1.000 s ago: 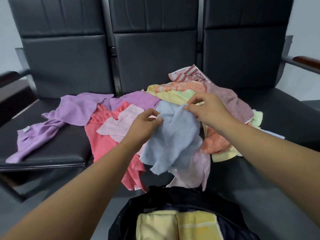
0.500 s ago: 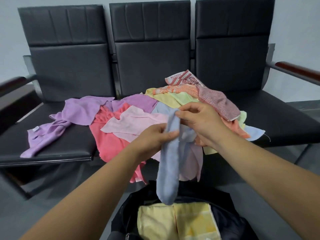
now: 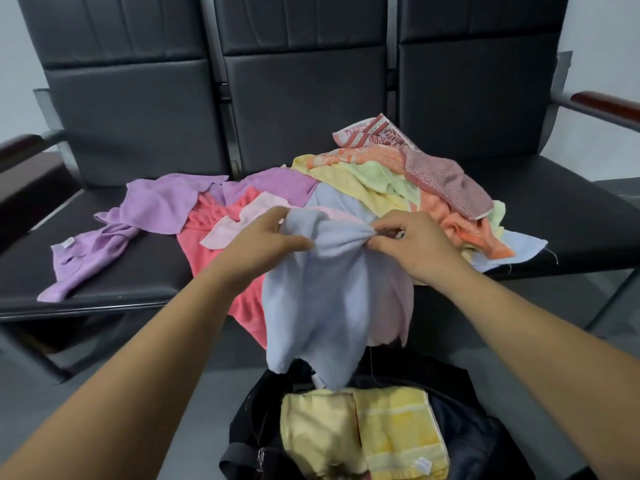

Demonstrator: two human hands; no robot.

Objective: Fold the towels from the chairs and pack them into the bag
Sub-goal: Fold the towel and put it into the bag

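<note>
Both hands, left hand (image 3: 266, 242) and right hand (image 3: 412, 245), pinched the light blue towel (image 3: 325, 306) in a closed grip, hanging above the open bag (image 3: 478, 427) with 2 yellow towels (image 3: 363, 434), before the chairs (image 3: 301, 98).

Bag (image 3: 478, 438) and folded yellow towels (image 3: 394, 434) cut off by lower edge, chair backs (image 3: 304, 46) cropped at top, light blue towel (image 3: 325, 306) blurred at its hanging hem, label (image 3: 423, 464) print too small to read
</note>
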